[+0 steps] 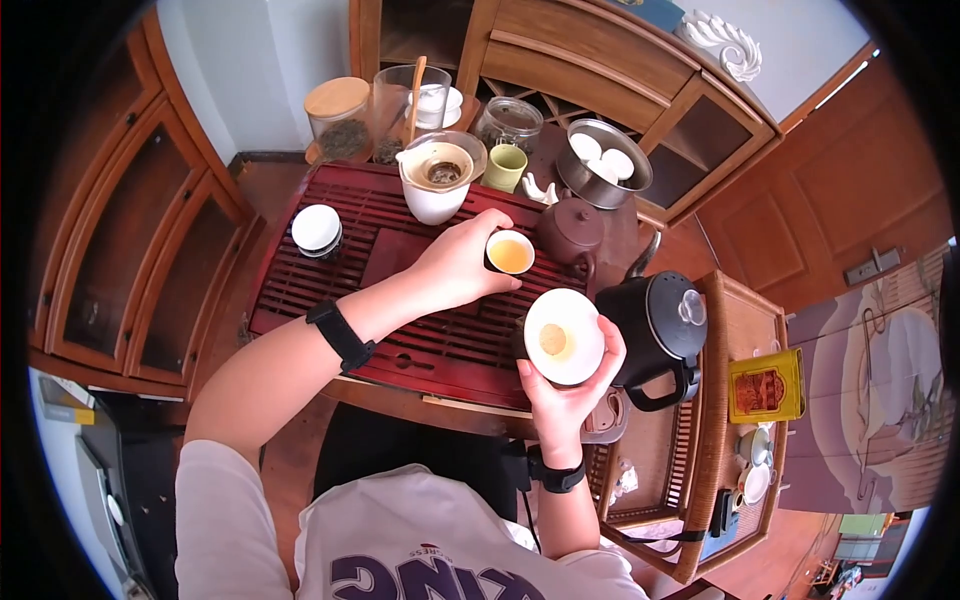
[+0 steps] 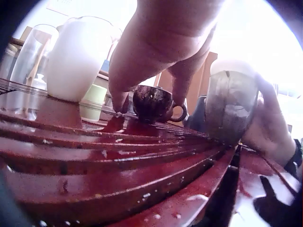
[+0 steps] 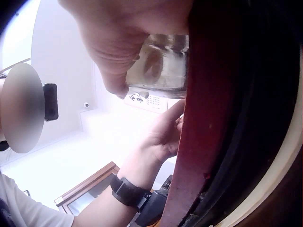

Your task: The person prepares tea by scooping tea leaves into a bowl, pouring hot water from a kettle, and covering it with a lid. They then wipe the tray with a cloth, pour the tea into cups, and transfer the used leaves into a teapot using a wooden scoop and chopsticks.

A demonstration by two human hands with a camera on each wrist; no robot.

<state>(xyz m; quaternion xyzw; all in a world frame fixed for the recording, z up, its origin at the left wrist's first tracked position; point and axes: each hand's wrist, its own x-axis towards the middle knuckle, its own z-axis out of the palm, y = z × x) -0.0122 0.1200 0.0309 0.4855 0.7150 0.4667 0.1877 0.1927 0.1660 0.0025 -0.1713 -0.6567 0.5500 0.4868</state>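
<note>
My left hand (image 1: pixel 462 262) grips a small dark teacup (image 1: pixel 511 252) with amber tea inside, thumb and a finger on opposite sides of its rim. In the left wrist view, this dark speckled teacup (image 2: pixel 150 101) is low over the slatted tea tray (image 1: pixel 440 335). My right hand (image 1: pixel 572 398) holds a wide white-lined cup (image 1: pixel 585 330) at the tray's front right, with a round tan patch at its bottom. Its greyish patterned side (image 2: pixel 230 106) shows in the left wrist view. A brown clay teapot (image 1: pixel 568 228) is just beyond the teacup.
A white pitcher (image 1: pixel 432 205) carries a strainer (image 1: pixel 444 172) at the back. A black kettle (image 1: pixel 655 325) stands at right. A white-topped cup (image 1: pixel 317 229) sits at the tray's left. Behind are a green cup (image 1: pixel 504 168), jars, and a steel bowl (image 1: pixel 604 193) with white cups.
</note>
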